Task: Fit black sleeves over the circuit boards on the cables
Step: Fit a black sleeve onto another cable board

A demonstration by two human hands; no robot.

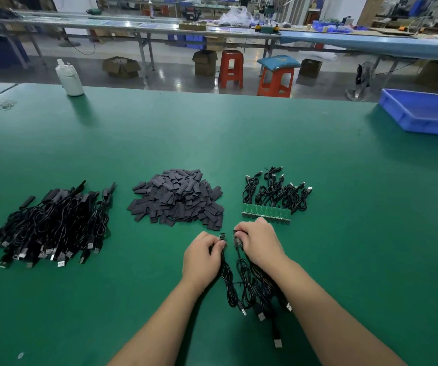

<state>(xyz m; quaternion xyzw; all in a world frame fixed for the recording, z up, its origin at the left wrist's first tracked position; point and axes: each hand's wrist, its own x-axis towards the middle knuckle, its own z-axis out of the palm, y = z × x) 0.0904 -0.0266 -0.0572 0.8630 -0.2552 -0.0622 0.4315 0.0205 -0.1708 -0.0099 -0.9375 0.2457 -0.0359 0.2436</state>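
Observation:
My left hand (201, 256) grips one black cable by its small dark circuit board (222, 236), near the front middle of the green table (239, 133). My right hand (258, 243) holds a bunch of cables (249, 286) by their boards (237, 240); their USB plugs trail toward me. A heap of flat black sleeves (178, 198) lies just beyond my hands. To its right sits a row of green circuit boards (265, 213) with coiled cables (276, 191). A big pile of sleeved cables (51, 225) lies at the left.
A white bottle (69, 78) stands at the far left edge of the table, with rubber bands (4, 105) near it. A blue plastic tray (423, 114) sits at the far right. Beyond the table are orange stools (274, 80), cardboard boxes and other workbenches.

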